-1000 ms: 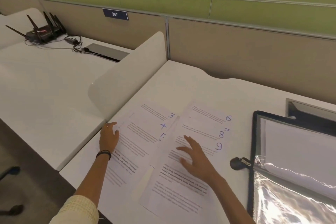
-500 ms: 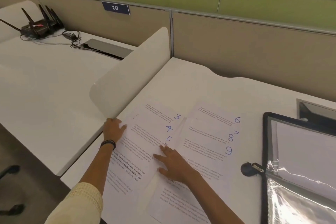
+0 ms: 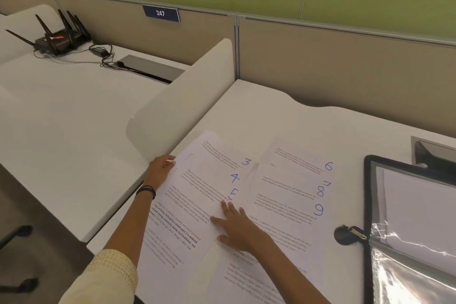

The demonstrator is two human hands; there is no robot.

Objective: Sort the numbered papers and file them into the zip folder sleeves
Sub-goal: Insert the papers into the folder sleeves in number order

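- Right hand [image 3: 237, 227] lies flat, fingers spread straight, on the thin white printed papers [image 3: 204, 180] fanned across the matte desk [image 3: 283, 116].
- Zip folder [image 3: 367, 205], black-edged with glossy clear sleeves [image 3: 407, 279], lies open just right of them.
- Left hand [image 3: 160, 170] meets the left fan's edge, fingers bent; a pinch cannot be told.
- Blue handwritten numbers 3–5 and 6–9 mark the corners.

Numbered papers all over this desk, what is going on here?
A person is sorting them on the white desk. One fanned stack shows 3, 4 and 5, the second stack 6 to 9. The left hand touches the left edge of the 3-to-5 sheets; the right hand lies flat, fingers straight, just below the 5. The zip folder lies open at the right, untouched.
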